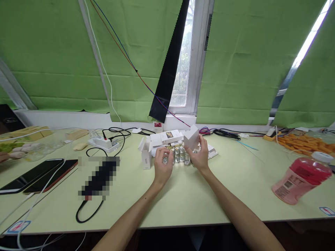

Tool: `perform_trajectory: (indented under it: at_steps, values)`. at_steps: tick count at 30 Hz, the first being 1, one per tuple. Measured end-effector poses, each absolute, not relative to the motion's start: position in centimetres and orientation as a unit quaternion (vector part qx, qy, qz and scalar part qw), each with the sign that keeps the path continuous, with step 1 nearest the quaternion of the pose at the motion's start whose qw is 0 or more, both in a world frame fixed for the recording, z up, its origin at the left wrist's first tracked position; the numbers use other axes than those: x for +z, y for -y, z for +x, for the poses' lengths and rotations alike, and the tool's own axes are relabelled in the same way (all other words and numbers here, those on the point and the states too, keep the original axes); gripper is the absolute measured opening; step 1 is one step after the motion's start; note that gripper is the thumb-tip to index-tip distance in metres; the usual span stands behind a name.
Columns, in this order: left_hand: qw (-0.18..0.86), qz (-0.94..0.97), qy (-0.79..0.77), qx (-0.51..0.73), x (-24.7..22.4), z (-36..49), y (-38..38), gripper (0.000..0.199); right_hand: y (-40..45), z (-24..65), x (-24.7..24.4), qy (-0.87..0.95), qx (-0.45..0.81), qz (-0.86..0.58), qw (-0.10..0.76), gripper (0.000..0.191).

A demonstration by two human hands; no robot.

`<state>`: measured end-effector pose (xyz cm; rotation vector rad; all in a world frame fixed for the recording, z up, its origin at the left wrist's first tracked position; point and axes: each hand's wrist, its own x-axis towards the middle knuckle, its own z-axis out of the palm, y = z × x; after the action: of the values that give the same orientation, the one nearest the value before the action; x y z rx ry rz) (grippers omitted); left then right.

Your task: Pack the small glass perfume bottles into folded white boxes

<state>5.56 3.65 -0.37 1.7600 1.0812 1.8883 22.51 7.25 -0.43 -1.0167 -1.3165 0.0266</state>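
My left hand (162, 166) is closed, its fingers and thumb curled round a small clear glass bottle (165, 160). In my right hand (201, 155) a small white carton (191, 137) is gripped between fingers and thumb, tilted above the table. Several small glass bottles (180, 153) stand in a group between my two hands. To the left of my left hand a white carton (146, 157) stands upright with its top flaps open. More white cartons (170, 136) lie in a pile behind the bottles.
A bottle of red drink (300, 177) stands at the right. At the left lie two dark tablets or phones (39, 172), a blurred-out device (99, 177) with a cable and a power strip (103, 143). Orange pieces (300, 143) are heaped far right. Part of another person's hand (3, 157) shows at the left edge.
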Motion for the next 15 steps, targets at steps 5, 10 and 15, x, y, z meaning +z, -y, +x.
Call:
perform_trajectory:
  at_steps: [5,10,15]
  values:
    - [0.153,0.669,-0.365,0.63,-0.1,5.7,-3.3,0.022,-7.7,22.8,-0.2,0.521,0.175,-0.441,0.71,0.075]
    - [0.129,0.743,-0.356,0.551,-0.8,5.9,-3.1,0.033,-8.2,23.0,0.0,0.45,0.322,-0.395,0.733,0.074]
    - [0.109,0.807,-0.324,0.481,-1.5,6.1,-3.0,0.037,-8.2,23.0,0.2,0.412,0.365,-0.367,0.75,0.066]
